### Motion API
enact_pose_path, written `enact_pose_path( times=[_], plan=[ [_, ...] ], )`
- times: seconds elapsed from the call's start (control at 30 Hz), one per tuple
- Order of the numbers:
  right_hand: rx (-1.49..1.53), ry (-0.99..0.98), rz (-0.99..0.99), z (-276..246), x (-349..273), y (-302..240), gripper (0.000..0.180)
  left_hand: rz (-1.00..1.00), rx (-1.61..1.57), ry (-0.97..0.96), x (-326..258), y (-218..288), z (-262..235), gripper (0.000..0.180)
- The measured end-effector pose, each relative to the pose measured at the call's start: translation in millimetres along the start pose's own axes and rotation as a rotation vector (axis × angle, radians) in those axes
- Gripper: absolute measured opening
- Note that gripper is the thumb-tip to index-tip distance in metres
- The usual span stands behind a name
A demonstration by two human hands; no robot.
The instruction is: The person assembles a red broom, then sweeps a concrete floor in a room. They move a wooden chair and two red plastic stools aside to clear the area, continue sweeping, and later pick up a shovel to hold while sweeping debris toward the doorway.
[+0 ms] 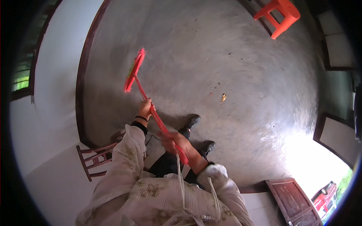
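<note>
A red broom (157,119) slants across the middle of the head view, its handle end close to my body. Its wide bristled head (134,71) is up at the left over the grey floor; whether it touches the floor I cannot tell. My left hand (145,107) is wrapped round the handle not far below the head. Lower down, near the handle's end, my right hand (178,144) grips it too, somewhat blurred. Some yellowish-brown scraps (224,97) lie on the floor to the right of the broom, with small dark bits around them.
An orange plastic stool (281,17) stands at the far right. A wooden chair (96,158) is beside my left arm, along the white wall (56,71). My black shoes (194,121) are just right of the broom. A brown door (292,201) stands by the bright doorway at lower right.
</note>
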State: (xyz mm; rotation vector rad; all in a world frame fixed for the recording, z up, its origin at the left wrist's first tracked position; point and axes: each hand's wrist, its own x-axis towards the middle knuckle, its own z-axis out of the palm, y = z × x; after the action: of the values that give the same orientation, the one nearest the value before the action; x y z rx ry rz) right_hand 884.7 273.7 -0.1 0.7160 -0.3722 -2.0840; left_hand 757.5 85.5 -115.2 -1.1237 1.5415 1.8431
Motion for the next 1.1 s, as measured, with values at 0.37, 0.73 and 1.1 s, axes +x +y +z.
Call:
enact_pose_path(
  times=[0.37,0.73,1.1],
  plan=[
    [-0.023,0.452,-0.348,-59.2,-147.2,-40.3,0.027,1.314,1.147,-0.58,-22.2,-231.0,108.4,0.017],
    [-0.09,0.784,-0.783,24.2,-268.0,66.6,0.031,-0.414,0.386,-0.448,-210.3,-287.2,294.8,0.031],
    [0.012,0.346,-0.216,-97.7,-231.1,42.7,0.018,-0.377,0.078,0.137,-161.1,-251.5,127.1,0.019]
  ],
)
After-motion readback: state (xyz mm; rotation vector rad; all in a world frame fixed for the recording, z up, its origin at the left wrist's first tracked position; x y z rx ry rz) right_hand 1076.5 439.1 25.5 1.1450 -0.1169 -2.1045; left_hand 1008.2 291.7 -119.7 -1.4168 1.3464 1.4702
